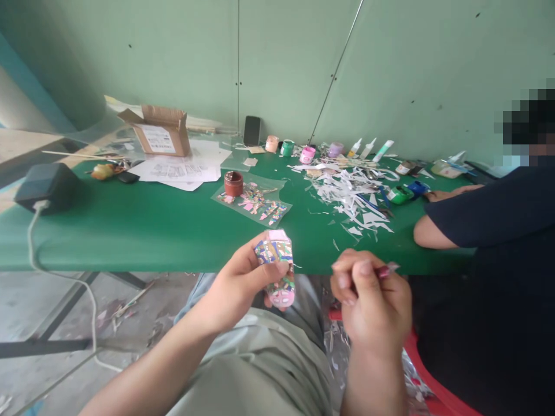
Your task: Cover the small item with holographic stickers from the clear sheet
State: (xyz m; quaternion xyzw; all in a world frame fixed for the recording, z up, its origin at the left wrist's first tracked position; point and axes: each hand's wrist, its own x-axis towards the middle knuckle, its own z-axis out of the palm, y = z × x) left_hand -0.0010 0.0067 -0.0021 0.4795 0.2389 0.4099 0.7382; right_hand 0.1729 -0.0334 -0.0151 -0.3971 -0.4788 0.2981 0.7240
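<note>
My left hand (249, 271) grips a small flat piece with a multicoloured patchwork pattern (280, 251), its lower end pink and rounded, its top end pale. The thumb presses on its face. Off to the right, my right hand (373, 294) is closed, and a slim dark-red thing with a clear tip (387, 270) pokes out between its fingers; most of it is hidden. Beyond my hands, a brown-red paint jar (233, 184) stands on a clear plastic sheet (284, 199) strewn with small painted pieces (255, 199).
White paper scraps (347, 188) pile up on the green table (173, 231). Paint jars (307, 153) and small tubes line the wall. A carton (162, 133), papers, a phone (252, 130) and a corded black adapter (47, 186) stand leftward. Another person's arm (455, 219) rests at right.
</note>
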